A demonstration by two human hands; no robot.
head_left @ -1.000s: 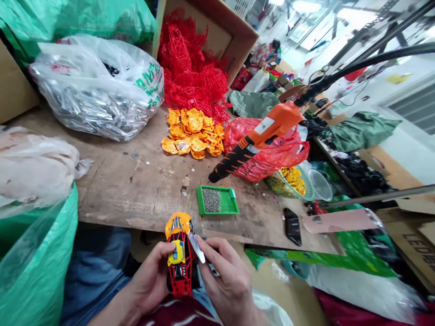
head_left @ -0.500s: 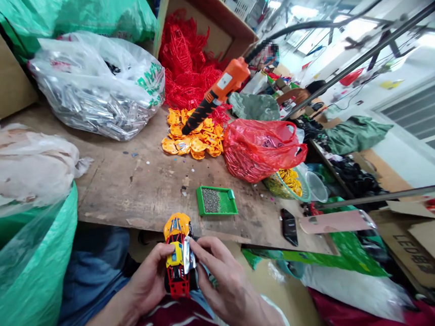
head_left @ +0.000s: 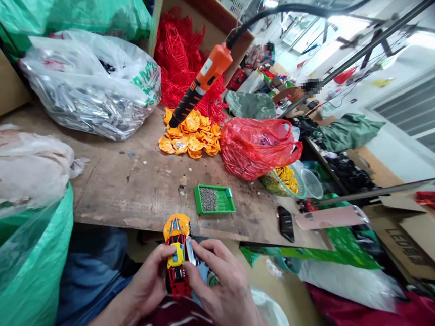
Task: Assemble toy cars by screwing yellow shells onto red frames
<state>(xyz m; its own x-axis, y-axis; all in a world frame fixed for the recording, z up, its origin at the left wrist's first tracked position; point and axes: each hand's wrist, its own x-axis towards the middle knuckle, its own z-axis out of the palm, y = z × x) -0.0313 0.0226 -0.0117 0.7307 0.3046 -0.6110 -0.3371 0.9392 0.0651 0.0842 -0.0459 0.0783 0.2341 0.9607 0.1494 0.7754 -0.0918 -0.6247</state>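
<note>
A toy car (head_left: 177, 255) with an orange hood, yellow middle and red frame is held upright over my lap, at the table's front edge. My left hand (head_left: 153, 275) is closed on its left side, the thumb on the yellow part. On the right side, my right hand (head_left: 219, 274) pinches a shiny silver piece (head_left: 191, 251) against the car. The wheels are mostly hidden by the fingers. Just beyond the car, a green tray (head_left: 215, 199) of small grey screws lies on the table (head_left: 109, 187).
An orange and black power screwdriver (head_left: 201, 83) hangs over a pile of orange parts (head_left: 192, 135). Behind are red parts (head_left: 180, 59) and a bag of silver pieces (head_left: 97, 92). A red bag (head_left: 257, 147) and a phone (head_left: 286, 224) lie to the right.
My right thumb has moved up and left onto the car, beside the silver piece, which now shows less. The hanging screwdriver has swung slightly left. The view has shifted a little.
</note>
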